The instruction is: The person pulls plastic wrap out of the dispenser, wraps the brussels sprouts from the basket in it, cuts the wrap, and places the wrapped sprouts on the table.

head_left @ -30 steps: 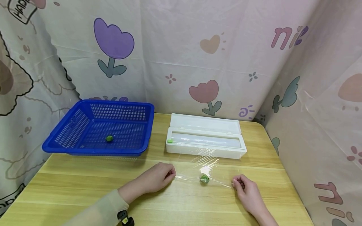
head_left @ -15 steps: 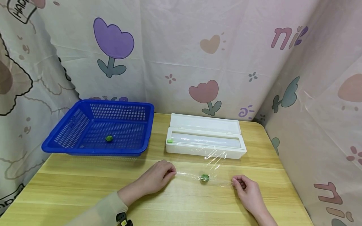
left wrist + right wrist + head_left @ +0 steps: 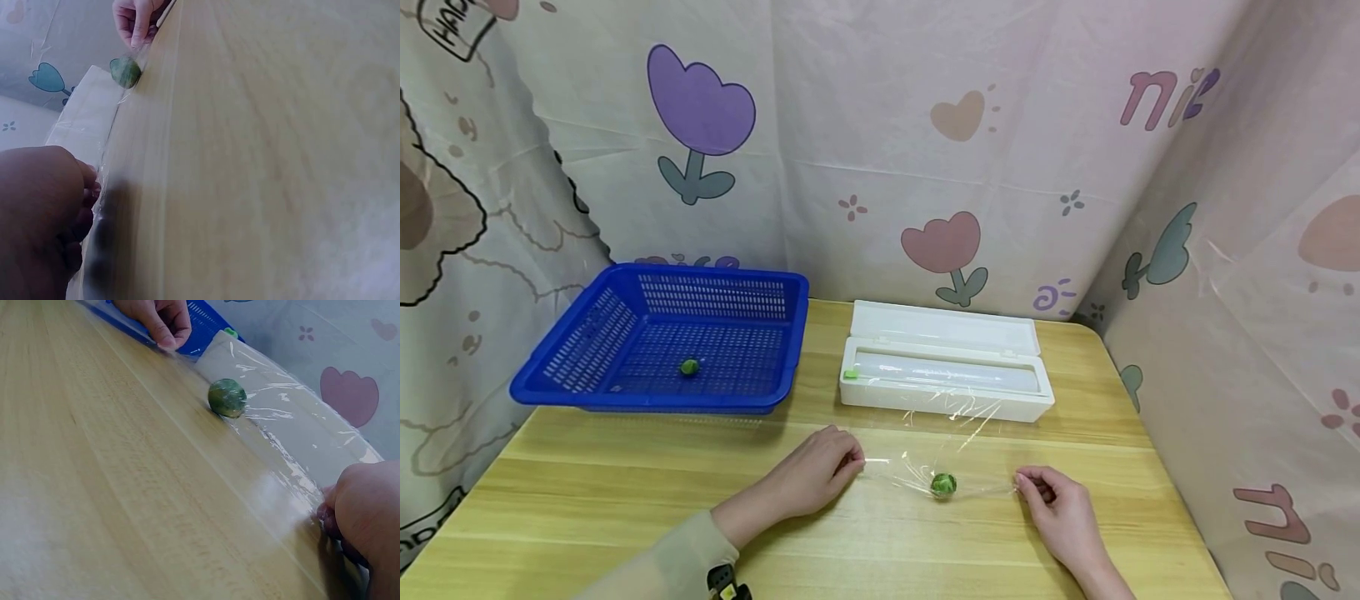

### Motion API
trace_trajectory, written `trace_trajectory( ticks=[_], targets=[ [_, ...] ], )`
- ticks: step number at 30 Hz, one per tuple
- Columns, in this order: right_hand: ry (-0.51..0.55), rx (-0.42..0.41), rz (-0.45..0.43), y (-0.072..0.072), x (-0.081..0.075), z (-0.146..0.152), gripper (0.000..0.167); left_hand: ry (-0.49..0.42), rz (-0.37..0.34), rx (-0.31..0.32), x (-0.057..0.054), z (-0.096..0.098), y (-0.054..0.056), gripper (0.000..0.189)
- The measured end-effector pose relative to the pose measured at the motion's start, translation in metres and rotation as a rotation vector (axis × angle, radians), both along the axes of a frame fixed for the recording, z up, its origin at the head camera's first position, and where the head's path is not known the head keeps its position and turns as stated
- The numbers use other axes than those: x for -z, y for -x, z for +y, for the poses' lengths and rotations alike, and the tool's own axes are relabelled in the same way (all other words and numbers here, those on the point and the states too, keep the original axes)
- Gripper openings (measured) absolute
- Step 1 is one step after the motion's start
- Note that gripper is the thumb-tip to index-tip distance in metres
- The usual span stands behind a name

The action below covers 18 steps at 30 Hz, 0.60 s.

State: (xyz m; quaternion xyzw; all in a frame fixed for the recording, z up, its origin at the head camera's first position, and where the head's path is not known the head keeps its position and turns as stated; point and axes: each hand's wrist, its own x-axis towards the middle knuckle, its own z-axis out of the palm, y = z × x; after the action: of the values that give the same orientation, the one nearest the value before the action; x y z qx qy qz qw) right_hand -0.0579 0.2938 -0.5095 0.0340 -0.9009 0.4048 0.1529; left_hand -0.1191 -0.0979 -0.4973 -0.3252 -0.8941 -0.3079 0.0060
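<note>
Clear cling film (image 3: 916, 469) stretches from the white dispenser box (image 3: 880, 395) towards the person, in the head view. My left hand (image 3: 818, 472) pinches its left corner and my right hand (image 3: 1056, 505) pinches the right corner. Between the hands is a small round green vegetable (image 3: 943, 486), like a Brussels sprout, at the film's near edge. It also shows in the right wrist view as a green ball (image 3: 226, 398) against the film; whether it lies on or under the film I cannot tell. The fingertips of the left hand (image 3: 44, 200) are partly hidden in the left wrist view.
The box's lid (image 3: 943, 328) stands raised, with the film roll (image 3: 947, 373) inside and a green slider (image 3: 851, 374) at the left end. A blue plastic basket (image 3: 715, 287) at the left holds another green ball (image 3: 689, 367). Patterned cloth hangs behind the wooden table (image 3: 887, 558).
The green vegetable between the hands has shifted slightly towards the person. Creases and glints in the film have changed. Both hands keep their grip on it and have barely moved.
</note>
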Motion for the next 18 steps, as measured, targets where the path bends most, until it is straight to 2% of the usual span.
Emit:
trace_trajectory(
  ticks=[7,12,18],
  targets=[
    [0.004,-0.018,0.044,0.0001,0.0015,-0.0002,0.013,-0.025,-0.046,0.012,0.0001,-0.0008,0.0008,0.006],
    [0.008,-0.022,0.044,0.0005,0.0011,0.0001,0.013,-0.056,-0.055,0.037,-0.0018,-0.0004,0.0001,0.016],
    [0.012,-0.031,0.046,0.0003,0.0012,0.0003,0.014,-0.031,-0.038,0.108,-0.0024,0.0006,0.0011,0.022]
  ],
)
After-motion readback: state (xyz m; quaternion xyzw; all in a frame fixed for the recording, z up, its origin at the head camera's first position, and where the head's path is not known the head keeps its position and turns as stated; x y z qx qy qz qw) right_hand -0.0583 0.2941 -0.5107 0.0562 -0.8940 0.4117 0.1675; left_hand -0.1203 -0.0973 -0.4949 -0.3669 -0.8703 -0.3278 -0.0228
